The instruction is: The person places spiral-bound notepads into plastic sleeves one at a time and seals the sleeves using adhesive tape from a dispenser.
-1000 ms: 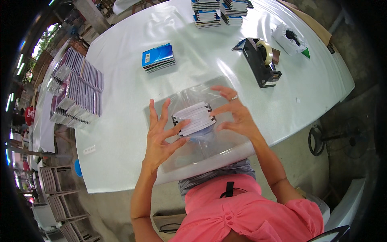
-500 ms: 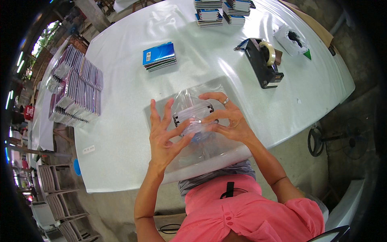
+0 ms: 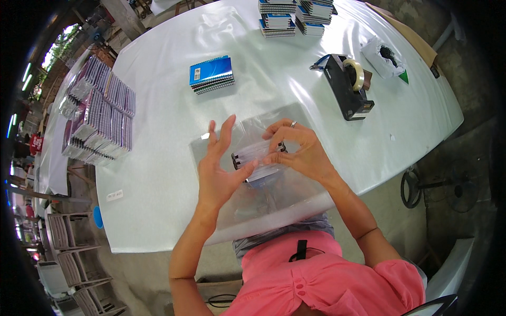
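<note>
A small stack of spiral notebooks (image 3: pixel 258 159), wrapped in clear plastic, stands on edge in front of me, its dark spiral binding showing at both ends. Beneath it lies a flat pile of clear plastic sheets (image 3: pixel 224 203). My left hand (image 3: pixel 219 168) is open on the left side, fingers spread upward, its thumb resting on the wrapped top. On the right, my right hand (image 3: pixel 298 150), with a ring on one finger, has thumb and fingers closed on the plastic wrap at the top. Part of the notebooks is hidden by the fingers and glare.
A short stack of blue notebooks (image 3: pixel 212 73) lies beyond my left hand. A black tape dispenser (image 3: pixel 340 87) and a white plastic bag (image 3: pixel 380 55) are at the right. More notebook stacks (image 3: pixel 276 23) stand at the far edge. Packed purple notebooks (image 3: pixel 100 118) fill the left.
My left fingers have lifted off the bundle and spread, leaving the thumb on it. My right fingers have drawn together on the plastic, and the wrapped bundle has tilted slightly.
</note>
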A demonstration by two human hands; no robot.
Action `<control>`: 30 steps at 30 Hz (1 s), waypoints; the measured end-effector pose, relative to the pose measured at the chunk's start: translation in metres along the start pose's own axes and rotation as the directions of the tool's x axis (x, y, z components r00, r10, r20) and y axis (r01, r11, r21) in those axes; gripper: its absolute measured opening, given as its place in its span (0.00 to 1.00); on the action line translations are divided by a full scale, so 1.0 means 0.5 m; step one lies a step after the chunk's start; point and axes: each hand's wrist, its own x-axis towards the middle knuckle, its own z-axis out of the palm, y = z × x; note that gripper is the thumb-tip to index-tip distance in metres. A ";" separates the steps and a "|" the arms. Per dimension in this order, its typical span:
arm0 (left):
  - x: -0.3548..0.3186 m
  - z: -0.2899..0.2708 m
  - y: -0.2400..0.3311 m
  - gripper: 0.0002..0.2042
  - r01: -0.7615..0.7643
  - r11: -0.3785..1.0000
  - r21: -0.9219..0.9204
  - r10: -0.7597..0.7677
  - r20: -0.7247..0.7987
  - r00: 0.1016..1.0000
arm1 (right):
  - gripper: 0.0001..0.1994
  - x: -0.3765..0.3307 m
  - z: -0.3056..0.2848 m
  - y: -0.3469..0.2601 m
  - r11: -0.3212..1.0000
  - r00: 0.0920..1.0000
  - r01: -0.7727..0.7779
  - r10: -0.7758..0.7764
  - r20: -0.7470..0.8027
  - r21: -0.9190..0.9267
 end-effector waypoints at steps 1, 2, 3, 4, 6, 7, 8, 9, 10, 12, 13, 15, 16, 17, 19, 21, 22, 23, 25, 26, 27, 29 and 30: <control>0.013 -0.002 -0.006 0.31 0.130 0.975 -0.183 -0.115 0.090 0.989 | 0.13 0.005 -0.001 0.000 0.999 1.000 -0.013 0.013 -0.008 -0.031; 0.023 -0.004 -0.011 0.34 0.268 0.899 -0.347 -0.208 0.199 0.958 | 0.13 0.008 -0.004 0.005 0.999 1.000 -0.016 0.015 -0.006 -0.033; 0.036 -0.010 -0.017 0.34 0.269 0.897 -0.349 -0.210 0.200 0.957 | 0.15 0.013 -0.009 0.015 0.989 0.990 -0.140 0.138 0.033 0.050; 0.049 -0.019 -0.022 0.33 0.486 0.790 -0.374 -0.326 0.415 0.850 | 0.17 0.018 -0.013 0.021 0.956 0.963 -0.264 0.255 0.082 0.127; 0.065 -0.032 -0.036 0.32 0.679 0.649 -0.342 -0.392 0.615 0.684 | 0.17 0.032 -0.017 0.027 0.874 0.908 -0.412 0.370 0.197 0.258; 0.069 -0.035 -0.045 0.30 0.694 0.663 -0.281 -0.402 0.649 0.646 | 0.17 0.038 -0.017 0.029 0.751 0.831 -0.551 0.452 0.325 0.364; 0.073 -0.036 -0.051 0.28 0.706 0.673 -0.218 -0.413 0.682 0.604 | 0.17 0.040 -0.016 0.031 0.749 0.829 -0.553 0.456 0.322 0.364; 0.077 -0.039 -0.054 0.28 0.708 0.672 -0.217 -0.412 0.685 0.601 | 0.17 0.043 -0.014 0.032 0.732 0.828 -0.556 0.449 0.335 0.394; 0.081 -0.043 -0.052 0.29 0.735 0.653 -0.186 -0.438 0.699 0.565 | 0.17 0.045 -0.013 0.033 0.714 0.827 -0.558 0.441 0.347 0.423; 0.087 -0.048 -0.047 0.29 0.761 0.631 -0.152 -0.461 0.715 0.525 | 0.16 0.047 -0.014 0.035 0.720 0.836 -0.546 0.433 0.339 0.427; 0.088 -0.050 -0.045 0.29 0.748 0.653 -0.117 -0.467 0.716 0.520 | 0.16 0.047 -0.014 0.035 0.729 0.845 -0.532 0.420 0.332 0.431; 0.087 -0.046 -0.046 0.28 0.733 0.675 -0.081 -0.471 0.718 0.513 | 0.15 0.046 -0.014 0.030 0.748 0.859 -0.507 0.399 0.321 0.428; 0.082 -0.042 -0.048 0.26 0.677 0.717 -0.167 -0.390 0.709 0.588 | 0.14 0.044 -0.013 0.029 0.767 0.873 -0.481 0.375 0.312 0.424; 0.078 -0.041 -0.047 0.24 0.610 0.752 -0.251 -0.303 0.690 0.657 | 0.14 0.042 -0.011 0.030 0.767 0.874 -0.479 0.375 0.309 0.426; 0.074 -0.048 -0.045 0.22 0.471 0.867 -0.163 -0.254 0.668 0.699 | 0.14 0.037 -0.004 0.036 0.759 0.905 -0.422 0.316 0.286 0.497; 0.068 -0.051 -0.036 0.21 0.312 0.948 -0.069 -0.194 0.652 0.733 | 0.13 0.039 -0.003 0.025 0.802 0.913 -0.401 0.309 0.267 0.444; 0.061 -0.054 -0.025 0.25 0.088 0.987 0.134 -0.153 0.630 0.761 | 0.13 0.039 -0.004 0.021 0.839 0.920 -0.381 0.302 0.252 0.388; 0.056 -0.057 -0.010 0.28 -0.141 0.933 0.331 -0.102 0.618 0.780 | 0.13 0.037 -0.007 0.019 0.841 0.922 -0.377 0.299 0.247 0.388; 0.043 -0.064 0.022 0.33 -0.253 0.893 0.372 -0.046 0.635 0.771 | 0.12 0.032 -0.012 0.016 0.855 0.930 -0.346 0.257 0.264 0.386; 0.036 -0.067 0.033 0.38 -0.356 0.839 0.410 0.001 0.654 0.757 | 0.12 0.032 -0.017 0.018 0.857 0.932 -0.341 0.254 0.259 0.387; 0.028 -0.066 0.041 0.38 -0.362 0.837 0.410 0.005 0.655 0.755 | 0.15 0.033 -0.027 0.022 0.950 0.947 -0.215 0.146 0.288 0.226; 0.015 -0.065 0.051 0.44 -0.423 0.747 0.513 -0.002 0.639 0.770 | 0.19 0.024 -0.046 0.015 0.996 0.941 -0.066 0.041 0.335 0.063; 0.012 -0.065 0.051 0.44 -0.422 0.746 0.516 -0.003 0.636 0.772 | 0.23 0.015 -0.059 -0.001 0.984 0.923 0.096 -0.032 0.383 -0.148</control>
